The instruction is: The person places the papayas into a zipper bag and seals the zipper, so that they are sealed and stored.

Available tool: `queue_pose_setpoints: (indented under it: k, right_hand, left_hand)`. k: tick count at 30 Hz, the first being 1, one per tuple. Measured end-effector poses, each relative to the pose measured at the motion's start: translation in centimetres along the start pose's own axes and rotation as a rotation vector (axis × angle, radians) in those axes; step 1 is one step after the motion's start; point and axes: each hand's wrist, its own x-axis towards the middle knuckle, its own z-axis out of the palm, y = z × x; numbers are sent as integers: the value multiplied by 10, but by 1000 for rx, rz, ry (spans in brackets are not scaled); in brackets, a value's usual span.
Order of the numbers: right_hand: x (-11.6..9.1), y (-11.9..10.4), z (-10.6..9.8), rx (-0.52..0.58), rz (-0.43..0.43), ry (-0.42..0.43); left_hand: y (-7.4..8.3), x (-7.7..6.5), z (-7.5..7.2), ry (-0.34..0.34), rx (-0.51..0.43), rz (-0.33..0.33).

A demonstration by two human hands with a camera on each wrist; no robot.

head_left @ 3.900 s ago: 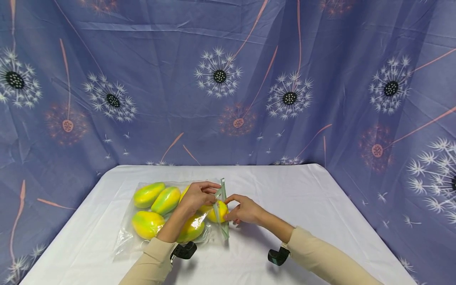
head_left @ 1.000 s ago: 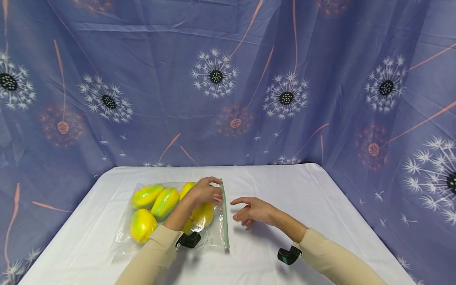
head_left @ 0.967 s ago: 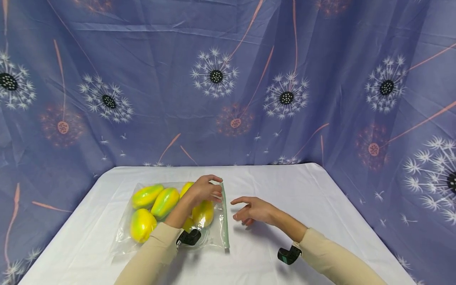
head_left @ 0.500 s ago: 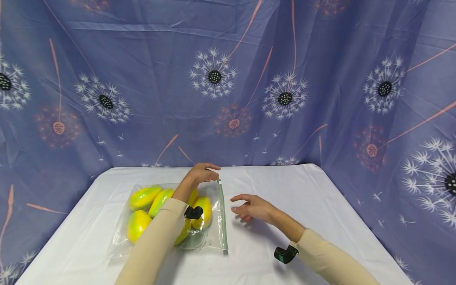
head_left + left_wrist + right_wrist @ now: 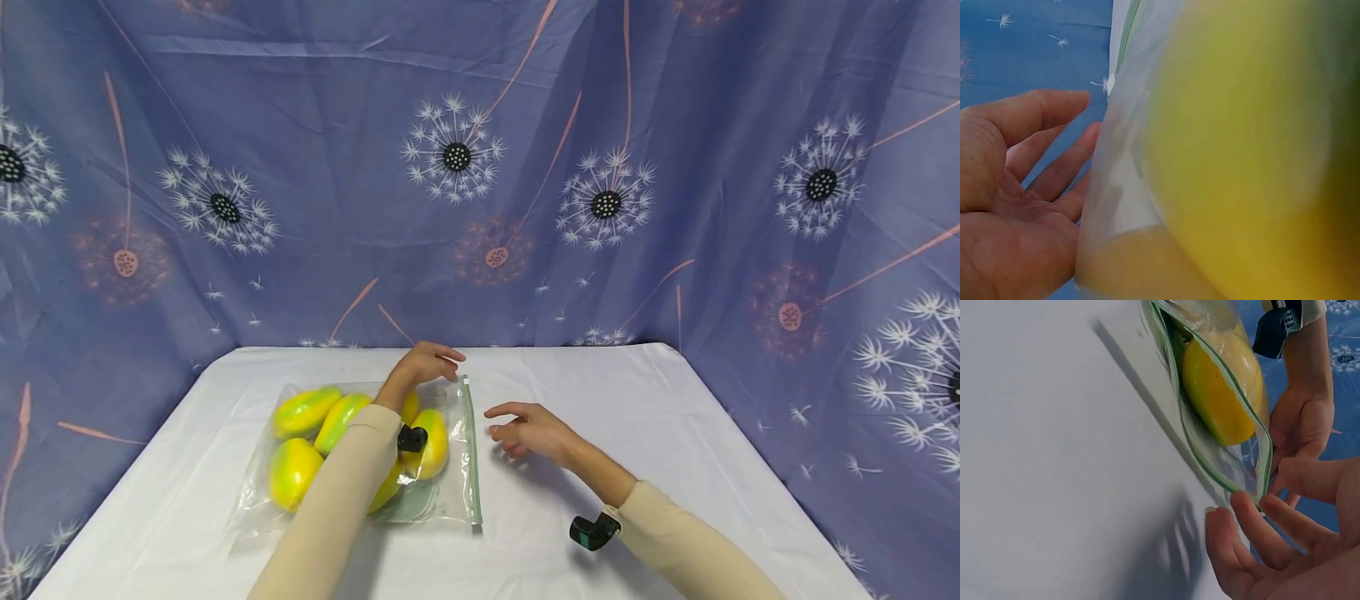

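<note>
A clear zip bag (image 5: 450, 504) lies on the table with several yellow-green mangoes (image 5: 295, 472) inside. Its green zip edge (image 5: 471, 450) faces right; in the right wrist view the bag's mouth stands parted, with a mango (image 5: 1216, 394) just inside. My left hand (image 5: 426, 364) is at the bag's far right corner, fingers loosely bent and apart, holding nothing. In the left wrist view this hand (image 5: 1016, 187) is beside the bag's clear side (image 5: 1125, 194). To the right of the zip edge, my right hand (image 5: 534, 432) hovers with loosely spread fingers, holding nothing. My left sleeve hides part of the fruit.
A white cloth covers the table (image 5: 585, 392). Behind and at both sides hangs a blue curtain (image 5: 337, 167) with dandelion prints. A black wrist camera (image 5: 594, 532) hangs below my right wrist, another (image 5: 412, 438) over the bag by my left.
Earlier, my right hand touched a mango at the bag's mouth; now that mango is inside and the hand is apart from it. My left hand has moved off the zip edge toward the far corner.
</note>
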Motion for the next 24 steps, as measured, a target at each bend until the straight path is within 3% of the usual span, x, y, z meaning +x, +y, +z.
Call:
queue_pose_setpoints:
  k: [6, 17, 24]
  right_hand:
    - [14, -3, 3, 78, -15, 97]
    - [42, -10, 6, 125, -17, 219]
    - [56, -16, 8, 145, -9, 292]
  left_hand:
    - [5, 3, 1, -27, 90, -47]
    - [7, 8, -1, 14, 91, -98]
    - [2, 6, -3, -12, 20, -83]
